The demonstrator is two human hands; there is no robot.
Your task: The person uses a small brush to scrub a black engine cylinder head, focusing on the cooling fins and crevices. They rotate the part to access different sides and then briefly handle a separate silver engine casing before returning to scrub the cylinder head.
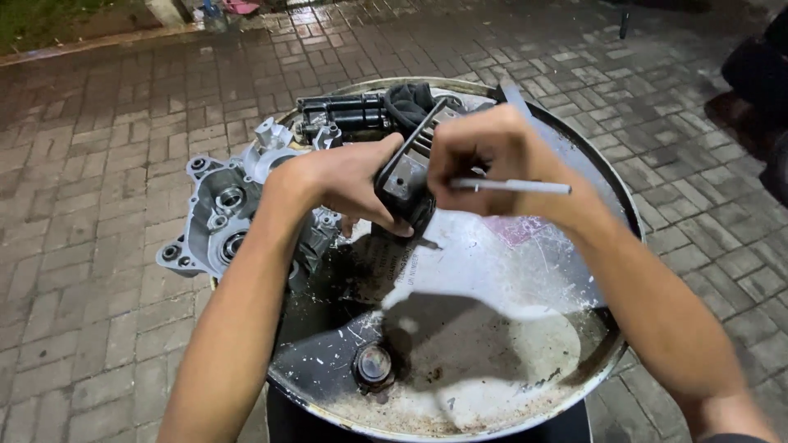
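Over the drum top (574,164) | left hand (345,180) clamped on black part (402,184) | right hand (492,160) gripping thin rod (513,186), mid-job | crankcase (226,213) untouched

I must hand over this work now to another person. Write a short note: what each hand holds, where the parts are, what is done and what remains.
Left hand: grips a small dark engine part above the drum top.
Right hand: holds a thin silver tool against that part.
Parts: a grey aluminium engine casing rests on the left edge of the metal drum top; a black assembly lies at the far edge.
Done: the small part is off the casing and in hand.
Left: work with the tool is under way; its exact stage cannot be told.
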